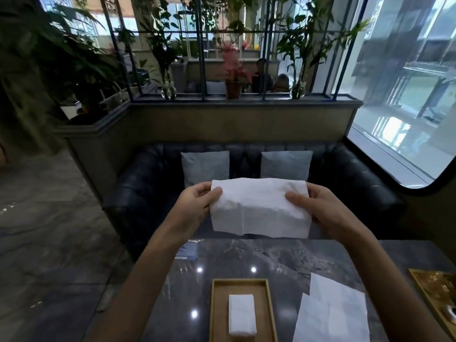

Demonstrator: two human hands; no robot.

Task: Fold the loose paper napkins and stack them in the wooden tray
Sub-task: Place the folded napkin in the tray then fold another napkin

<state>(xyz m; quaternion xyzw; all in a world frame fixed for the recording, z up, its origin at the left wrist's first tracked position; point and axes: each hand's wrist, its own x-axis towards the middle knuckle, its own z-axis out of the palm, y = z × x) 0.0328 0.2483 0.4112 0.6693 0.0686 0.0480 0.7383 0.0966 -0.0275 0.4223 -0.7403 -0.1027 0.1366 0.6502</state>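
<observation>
Above table point(246, 257) — napkin point(259, 208) between pinching hands point(197, 203)

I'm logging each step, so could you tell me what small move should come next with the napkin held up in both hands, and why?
Probably bring the two ends together to fold the napkin narrower: the left hand and right hand hold it wide, while the folded one in the wooden tray is far slimmer.

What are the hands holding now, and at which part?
A white paper napkin, held in the air: left hand pinches its left edge, right hand its right edge.
</observation>
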